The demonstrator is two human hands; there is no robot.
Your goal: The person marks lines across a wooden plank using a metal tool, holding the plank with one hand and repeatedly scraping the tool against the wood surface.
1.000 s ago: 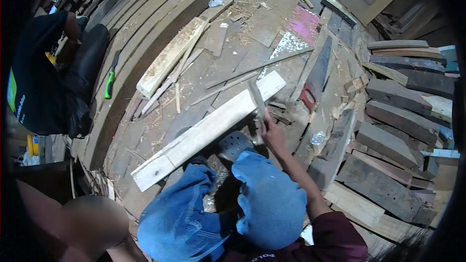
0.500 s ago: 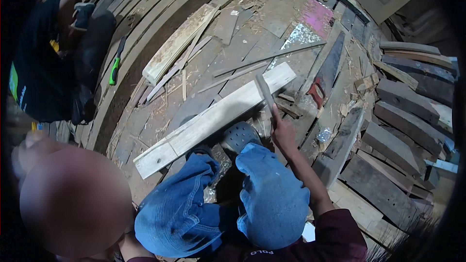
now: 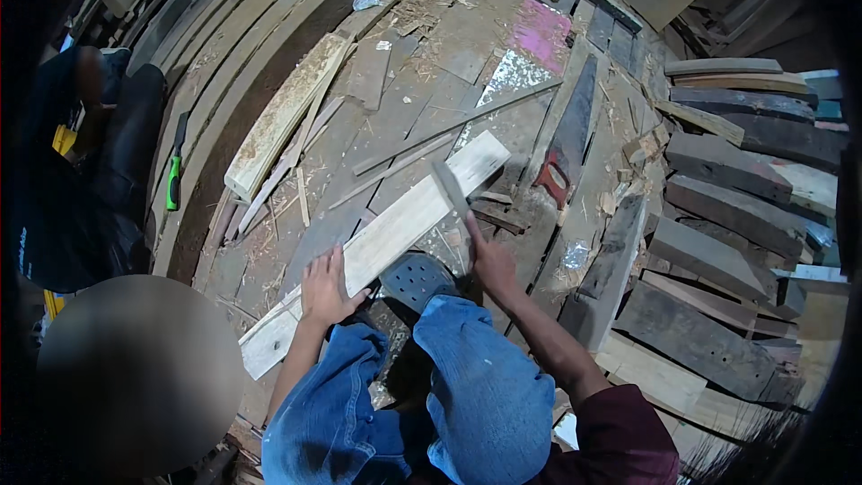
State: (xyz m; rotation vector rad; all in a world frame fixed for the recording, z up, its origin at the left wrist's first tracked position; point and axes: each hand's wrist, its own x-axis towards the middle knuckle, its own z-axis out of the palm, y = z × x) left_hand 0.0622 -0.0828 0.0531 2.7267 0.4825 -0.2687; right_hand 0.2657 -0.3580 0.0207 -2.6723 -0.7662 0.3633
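Observation:
A pale wooden plank (image 3: 395, 216) lies slantwise in front of my knees, its far end toward the upper right. My left hand (image 3: 329, 289) grips it near its lower-left part, fingers reaching across to the far edge and thumb at the near edge. Closed around the lower end of a flat grey metal blade (image 3: 448, 187), my right hand (image 3: 489, 260) holds it across the plank's upper part. Whether this tool is a chisel or a knife, I cannot tell. My right shoe (image 3: 418, 281) is beside the plank's near edge.
A handsaw with a red handle (image 3: 551, 181) lies to the right. Stacked curved timbers (image 3: 736, 198) line the right side. A green-handled chisel (image 3: 174, 171) rests on the long beam at left, near a seated person (image 3: 81, 189). Wood strips (image 3: 449, 126) and shavings litter the floorboards.
My left hand has come from the lower left onto the plank and taken hold of it. The blade stays across the plank in my right hand. The whole view has shifted left.

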